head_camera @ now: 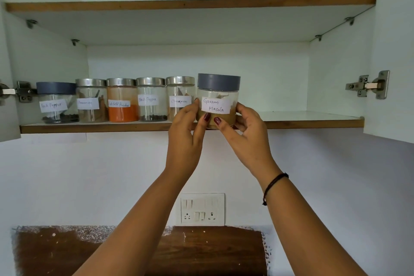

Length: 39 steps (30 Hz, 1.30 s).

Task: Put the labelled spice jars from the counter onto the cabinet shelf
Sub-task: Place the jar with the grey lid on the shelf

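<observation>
**A:** How was the jar being held?

**B:** It was clasped from both sides. The left hand (186, 132) was curled against its left wall, thumb laid across the lower front. The right hand (244, 139) was wrapped round its right wall, thumb also on the front. Between the palms sat the clear round jar with a dark grey plastic lid and a white paper label reading "Garam Masala" (218, 96). Its base was at the front lip of the white, brown-edged cabinet shelf (313, 123). Whether it was already resting there could not be told.

**B:** How was it expected to handle?

**A:** It was judged light, since only a low layer of brown powder was seen inside. The wall was taken to be stiff, smooth and somewhat slippery. Glass or plastic could not be settled, so it was best treated as breakable. The lower wall, where it was held, was thought the safest grip, not the lid.

**B:** And beyond the hands?

**A:** Just left of the left fingertips a clear steel-lidded jar labelled "Cinnamon" (180, 96) was nearly touched, so it could be knocked. Four more labelled jars were lined up further left.
</observation>
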Tool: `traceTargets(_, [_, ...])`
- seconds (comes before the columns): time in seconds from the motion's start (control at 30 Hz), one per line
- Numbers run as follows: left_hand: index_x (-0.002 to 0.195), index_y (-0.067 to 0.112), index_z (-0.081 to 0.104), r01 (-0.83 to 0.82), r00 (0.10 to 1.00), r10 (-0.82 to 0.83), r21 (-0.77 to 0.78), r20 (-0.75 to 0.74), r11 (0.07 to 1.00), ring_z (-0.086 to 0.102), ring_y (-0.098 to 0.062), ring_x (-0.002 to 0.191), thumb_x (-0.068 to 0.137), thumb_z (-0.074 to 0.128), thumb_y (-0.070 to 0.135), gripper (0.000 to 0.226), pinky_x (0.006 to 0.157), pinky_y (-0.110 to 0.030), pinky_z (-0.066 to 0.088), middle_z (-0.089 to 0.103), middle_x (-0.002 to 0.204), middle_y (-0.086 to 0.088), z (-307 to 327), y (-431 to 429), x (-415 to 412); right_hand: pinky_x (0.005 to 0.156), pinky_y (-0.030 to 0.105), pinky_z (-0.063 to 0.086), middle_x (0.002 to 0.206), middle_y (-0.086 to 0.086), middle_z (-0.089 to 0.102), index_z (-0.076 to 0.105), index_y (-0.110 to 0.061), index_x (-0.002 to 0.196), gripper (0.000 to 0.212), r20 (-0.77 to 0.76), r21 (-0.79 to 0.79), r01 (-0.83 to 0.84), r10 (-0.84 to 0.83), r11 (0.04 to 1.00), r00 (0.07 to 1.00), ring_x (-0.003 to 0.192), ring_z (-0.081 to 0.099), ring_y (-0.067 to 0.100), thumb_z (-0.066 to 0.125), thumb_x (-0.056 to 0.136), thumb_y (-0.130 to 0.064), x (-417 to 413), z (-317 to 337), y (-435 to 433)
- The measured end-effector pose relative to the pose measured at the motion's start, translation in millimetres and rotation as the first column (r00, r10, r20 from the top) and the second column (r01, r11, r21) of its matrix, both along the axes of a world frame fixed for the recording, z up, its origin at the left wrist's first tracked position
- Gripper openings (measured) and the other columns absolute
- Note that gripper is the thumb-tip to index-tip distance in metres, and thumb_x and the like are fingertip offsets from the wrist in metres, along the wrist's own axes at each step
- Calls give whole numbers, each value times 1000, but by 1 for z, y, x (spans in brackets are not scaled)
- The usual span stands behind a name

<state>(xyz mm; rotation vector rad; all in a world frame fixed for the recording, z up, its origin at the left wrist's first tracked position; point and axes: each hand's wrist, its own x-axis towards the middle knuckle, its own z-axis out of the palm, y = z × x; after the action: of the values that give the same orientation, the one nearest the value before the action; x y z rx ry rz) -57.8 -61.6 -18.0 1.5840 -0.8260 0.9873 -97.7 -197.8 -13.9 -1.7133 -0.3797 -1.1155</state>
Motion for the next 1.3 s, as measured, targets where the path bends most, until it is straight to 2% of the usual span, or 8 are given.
traceTargets(0.1, [143, 15, 50, -24, 1000, 24, 3, 18, 1000, 54, -7, 119, 102, 48, 31, 44, 90, -3, 43, 59, 132, 1, 4, -4, 12, 95, 25, 53, 134, -2, 57, 52, -24, 135, 55, 5, -26, 30, -30, 999, 1000, 119, 57, 15, 72, 85, -36, 7, 8, -3])
traceTargets(0.17, [143, 15, 50, -32, 999, 32, -1, 12, 999, 53, -6, 120, 102, 48, 31, 44, 92, -5, 44, 59, 132, 1, 5, -6, 18, 88, 10, 47, 134, -3, 56, 52, -23, 135, 55, 1, -71, 86, -86, 994, 996, 116, 52, 7, 72, 85, -35, 11, 14, -5])
traceTargets(0.3, [138, 15, 55, -44, 999, 44, 0, 19, 999, 56, -11, 116, 101, 45, 33, 42, 97, -24, 51, 62, 126, -2, 2, -8, 31, 77, 1, 38, 131, -2, 57, 54, -22, 132, 52, -12, -182, 157, -162, 971, 987, 110, 49, 3, 70, 85, -39, 22, 18, -10])
traceTargets(0.47, [139, 13, 53, -145, 989, 144, 46, 25, 988, 54, -11, 116, 103, 46, 31, 42, 95, -18, 47, 61, 127, -4, 1, -11, 40, 75, 4, 42, 131, -1, 57, 54, -20, 131, 52, -33, -206, 174, -185, 963, 982, 111, 52, 6, 69, 86, -42, 35, 16, -16])
traceTargets(0.77, [130, 12, 62, -323, 946, 320, 91, 42, 942, 62, -18, 107, 101, 48, 38, 42, 88, -30, 53, 69, 119, -5, 5, -14, 40, 74, 5, 42, 132, 1, 58, 54, -18, 132, 56, -44, -281, 252, -275, 926, 960, 109, 59, 12, 63, 88, -51, 45, 17, -23])
traceTargets(0.93, [122, 14, 66, -370, 929, 369, 124, 32, 920, 64, -16, 97, 100, 50, 43, 40, 78, -22, 51, 70, 109, -4, 8, -15, 39, 69, 8, 45, 123, 3, 62, 54, -16, 123, 52, -80, -254, 280, -308, 926, 948, 94, 62, 11, 67, 86, -49, 46, 18, -26])
traceTargets(1.1, [119, 14, 67, -383, 924, 380, 143, 53, 913, 61, -14, 90, 99, 55, 37, 33, 72, -21, 43, 71, 103, -5, 13, -9, 40, 73, 23, 55, 108, 4, 66, 57, -14, 110, 42, -75, -250, 327, -355, 911, 932, 91, 65, 16, 71, 84, -46, 47, 21, -27])
traceTargets(1.3, [118, 12, 68, -386, 922, 381, 137, 68, 912, 63, -16, 93, 97, 60, 30, 29, 75, -19, 41, 72, 106, -6, 12, -10, 37, 75, 22, 52, 110, 5, 67, 62, -12, 117, 45, -84, -249, 344, -374, 905, 924, 91, 64, 14, 71, 86, -43, 49, 23, -25])
